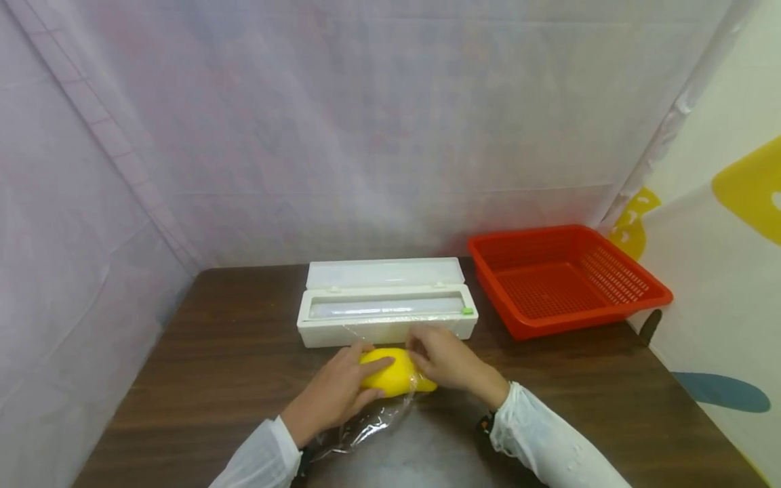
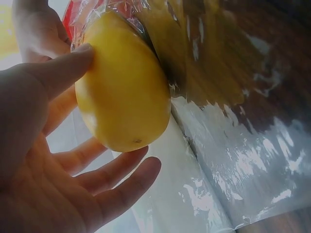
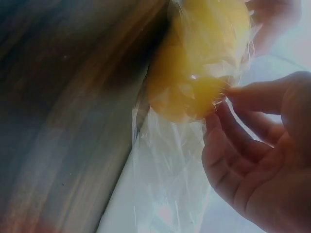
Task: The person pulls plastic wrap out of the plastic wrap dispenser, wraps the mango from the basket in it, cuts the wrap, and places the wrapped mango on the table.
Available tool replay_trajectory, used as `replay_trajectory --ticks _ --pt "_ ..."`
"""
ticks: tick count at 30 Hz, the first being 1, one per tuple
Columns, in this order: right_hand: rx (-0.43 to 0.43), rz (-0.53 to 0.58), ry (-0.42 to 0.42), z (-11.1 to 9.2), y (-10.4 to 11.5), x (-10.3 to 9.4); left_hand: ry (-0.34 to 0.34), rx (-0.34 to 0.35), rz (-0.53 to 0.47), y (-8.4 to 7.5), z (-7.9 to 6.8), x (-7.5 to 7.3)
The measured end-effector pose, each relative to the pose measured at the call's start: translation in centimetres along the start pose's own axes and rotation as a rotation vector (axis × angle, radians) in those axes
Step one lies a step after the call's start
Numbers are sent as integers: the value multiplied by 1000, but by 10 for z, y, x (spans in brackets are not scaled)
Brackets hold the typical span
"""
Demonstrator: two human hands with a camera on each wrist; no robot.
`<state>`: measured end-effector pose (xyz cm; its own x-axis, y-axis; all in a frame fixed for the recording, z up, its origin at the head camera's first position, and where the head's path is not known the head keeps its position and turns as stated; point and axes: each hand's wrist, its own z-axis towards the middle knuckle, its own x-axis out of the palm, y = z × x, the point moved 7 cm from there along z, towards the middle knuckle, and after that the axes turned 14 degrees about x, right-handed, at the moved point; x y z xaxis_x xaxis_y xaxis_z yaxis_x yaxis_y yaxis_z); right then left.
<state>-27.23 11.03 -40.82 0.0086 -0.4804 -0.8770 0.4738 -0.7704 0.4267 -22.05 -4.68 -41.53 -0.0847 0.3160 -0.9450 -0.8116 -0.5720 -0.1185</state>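
Note:
A yellow mango-like fruit (image 1: pixel 395 374) lies just in front of the white cling film dispenser. My left hand (image 1: pixel 334 390) holds its rounded end, the thumb on one side and fingers about the other; that end shows bare in the left wrist view. Clear cling film (image 3: pixel 170 160) covers the narrower end in the right wrist view. There my right hand (image 3: pixel 257 155) pinches the film between thumb and fingertips, close against the fruit. More loose film (image 2: pixel 233 165) spreads beside the fruit in the left wrist view.
Behind the hands stands the white dispenser (image 1: pixel 329 334), lid (image 1: pixel 384 272) raised, a film roll (image 1: pixel 384 308) inside and a green piece (image 1: pixel 467 311) at its right end. A red plastic basket (image 1: pixel 518 318) sits at the back right of the brown wooden table (image 1: pixel 213 352). Pale sheeting surrounds the table.

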Motion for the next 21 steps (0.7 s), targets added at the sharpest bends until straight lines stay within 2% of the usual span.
replay_trajectory --ticks 9,15,18,21 --pt "-17 -5 16 -6 6 -3 -12 0 12 -1 -1 -2" --pt "-30 -29 39 -8 5 -3 -20 -78 -101 5 -4 -2" --pt "-37 -44 48 -8 5 -4 -40 -111 -141 8 -6 -12" --pt "-36 -54 56 -8 6 -3 -25 -164 -157 12 -11 -27"
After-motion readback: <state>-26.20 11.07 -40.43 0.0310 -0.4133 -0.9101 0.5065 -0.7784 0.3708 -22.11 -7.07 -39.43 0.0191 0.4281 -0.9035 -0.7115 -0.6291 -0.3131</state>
